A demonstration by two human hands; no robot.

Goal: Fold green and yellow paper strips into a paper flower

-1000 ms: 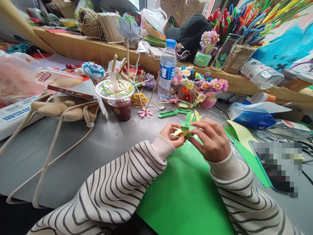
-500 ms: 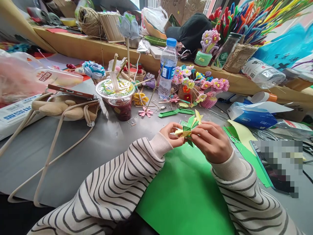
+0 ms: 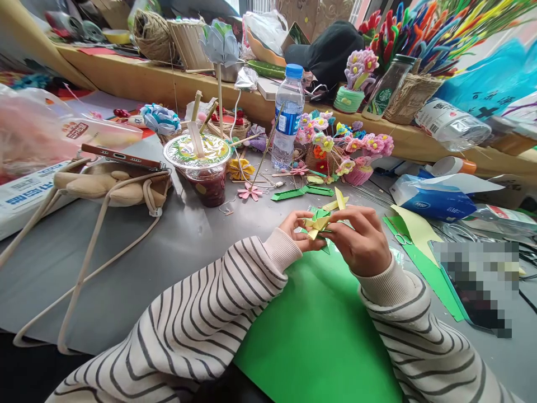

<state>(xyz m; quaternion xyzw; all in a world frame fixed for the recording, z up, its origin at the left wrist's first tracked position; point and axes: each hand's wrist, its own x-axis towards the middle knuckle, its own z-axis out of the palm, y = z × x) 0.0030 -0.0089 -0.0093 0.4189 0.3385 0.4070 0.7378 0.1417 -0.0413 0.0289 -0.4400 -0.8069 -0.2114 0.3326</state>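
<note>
Fingers: those of the left hand (image 3: 297,226) and the right hand (image 3: 361,240) pinch one piece together, gripping it from 9 and 3 o'clock.
Green sheet: a large, smooth, bright-green sheet (image 3: 319,324) lies between the striped sleeves (image 3: 218,296), at 6 o'clock from the held piece, the centre of this clock.
Slab: a flat, dark-fronted, phone-like slab (image 3: 470,299), partly pixelated, at 4 o'clock.
Scissors: small scissors with pale loop handles (image 3: 403,239), just past 3 o'clock.
Held piece: a small green-and-yellow folded-paper piece (image 3: 318,225) with pointed flaps, between the two hands at the sheet's far end.
Yellow paper: a folded yellow paper piece (image 3: 339,200) on the grey tabletop (image 3: 176,235), at 1 o'clock, near the right fingertips.
Drink: a clear plastic cup of dark-red liquid (image 3: 207,182), at 10 o'clock.
Green strips: folded green paper strips (image 3: 289,193), at 11 o'clock.
Bottle: a clear, blue-capped plastic bottle (image 3: 288,117), between 11 and 12.
Yarn flowers: pink, fluffy flowers (image 3: 373,145), at 1 o'clock.
Ledge: a wooden ledge (image 3: 113,73) bears a black fabric cap (image 3: 329,50) at 12.
</note>
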